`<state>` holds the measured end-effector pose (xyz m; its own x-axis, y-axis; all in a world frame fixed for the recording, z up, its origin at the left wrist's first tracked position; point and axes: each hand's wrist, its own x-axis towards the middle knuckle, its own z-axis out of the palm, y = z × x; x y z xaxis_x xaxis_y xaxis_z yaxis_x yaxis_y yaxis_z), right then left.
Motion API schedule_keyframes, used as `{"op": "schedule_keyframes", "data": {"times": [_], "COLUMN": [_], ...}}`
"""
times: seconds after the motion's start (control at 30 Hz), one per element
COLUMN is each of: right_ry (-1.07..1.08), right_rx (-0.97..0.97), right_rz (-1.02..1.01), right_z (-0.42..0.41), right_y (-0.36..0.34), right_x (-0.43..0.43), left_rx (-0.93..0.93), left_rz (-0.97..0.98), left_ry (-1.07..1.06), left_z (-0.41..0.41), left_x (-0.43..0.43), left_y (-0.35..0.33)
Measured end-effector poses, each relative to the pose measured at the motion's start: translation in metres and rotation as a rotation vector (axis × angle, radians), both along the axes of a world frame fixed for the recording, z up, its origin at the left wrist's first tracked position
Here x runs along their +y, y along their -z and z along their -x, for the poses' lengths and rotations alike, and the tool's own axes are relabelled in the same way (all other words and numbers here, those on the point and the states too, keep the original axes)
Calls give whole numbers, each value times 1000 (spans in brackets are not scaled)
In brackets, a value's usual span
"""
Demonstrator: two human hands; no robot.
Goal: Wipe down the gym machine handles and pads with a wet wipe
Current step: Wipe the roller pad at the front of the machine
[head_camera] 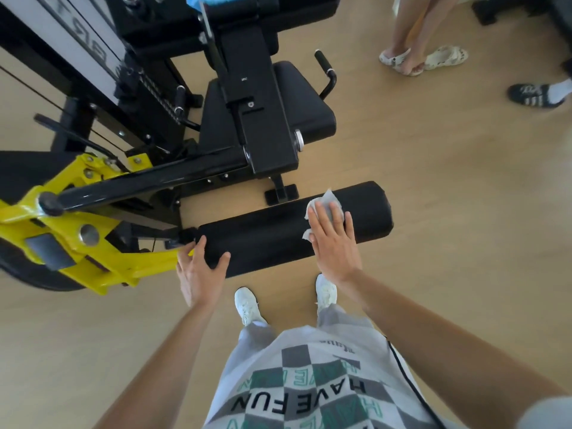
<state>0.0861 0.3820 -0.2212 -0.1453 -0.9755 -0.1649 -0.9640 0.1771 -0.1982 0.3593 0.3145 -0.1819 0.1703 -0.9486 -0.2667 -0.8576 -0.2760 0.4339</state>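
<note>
A long black roller pad (272, 233) of the gym machine lies across the middle of the view, fixed to a yellow lever arm (93, 258). My right hand (334, 243) lies flat on the pad's right part, fingers straight, pressing a white wet wipe (328, 201) against it. My left hand (201, 270) grips the pad's left end, thumb on one side and fingers on the other. Behind are the black seat (309, 97) and two black side handles (325, 66).
The machine's black frame and weight stack fill the upper left. My white shoes (247, 305) stand just under the pad on the wooden floor. Two other people's feet (414, 60) are at the upper right.
</note>
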Motion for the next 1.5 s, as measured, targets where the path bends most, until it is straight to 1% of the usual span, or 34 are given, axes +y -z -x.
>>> {"op": "schedule_keyframes", "data": {"times": [0.1, 0.2, 0.33, 0.4, 0.5, 0.57, 0.63, 0.7, 0.8, 0.93, 1.03, 1.1, 1.23, 1.33, 1.4, 1.5], "right_ry": [-124, -207, -320, -251, -34, 52, 92, 23, -171, -440, -503, -437, -172, -73, -63, -227], "right_rx": [-10, 2, 29, 48, 32, 25, 3, -15, -7, -23, 18, 44, 32, 25, 5, -25], "right_rz": [-16, -25, -1, -13, -56, -55, -43, -46, -40, -38, -24, -8, -32, -28, -21, -23], "right_z": [-27, -50, -41, -21, -2, -10, -31, -56, -94, -133, -128, -113, -66, -54, -65, -92], "right_y": [-2, -4, -10, -11, -10, -9, -10, -11, -11, -10, -13, -15, -14, -17, -20, -21], "right_x": [-9, -15, -20, -17, -9, -9, -14, -19, -26, -41, -44, -42, -37, -37, -42, -50], "left_rx": [18, 9, 5, 36, 100, 126, 148, 177, 234, 282, 292, 302, 288, 278, 270, 258], "left_rz": [-16, 3, 8, -4, -27, -42, -61, -85, -97, -65, -21, 6, 23, 37, 29, -3], "left_ry": [13, 68, 150, 169, 172, 197, 210, 211, 209, 187, 141, 105, 45, 23, 34, 67], "left_z": [-6, -15, -28, -33, -41, -45, -49, -53, -58, -61, -59, -54, -44, -41, -43, -48], "left_x": [-6, -6, -2, -1, -2, -1, -2, -3, -4, 2, 7, 9, 7, 4, 1, -1], "left_y": [3, 6, 13, 16, 17, 16, 15, 15, 17, 19, 22, 23, 17, 13, 13, 13]}}
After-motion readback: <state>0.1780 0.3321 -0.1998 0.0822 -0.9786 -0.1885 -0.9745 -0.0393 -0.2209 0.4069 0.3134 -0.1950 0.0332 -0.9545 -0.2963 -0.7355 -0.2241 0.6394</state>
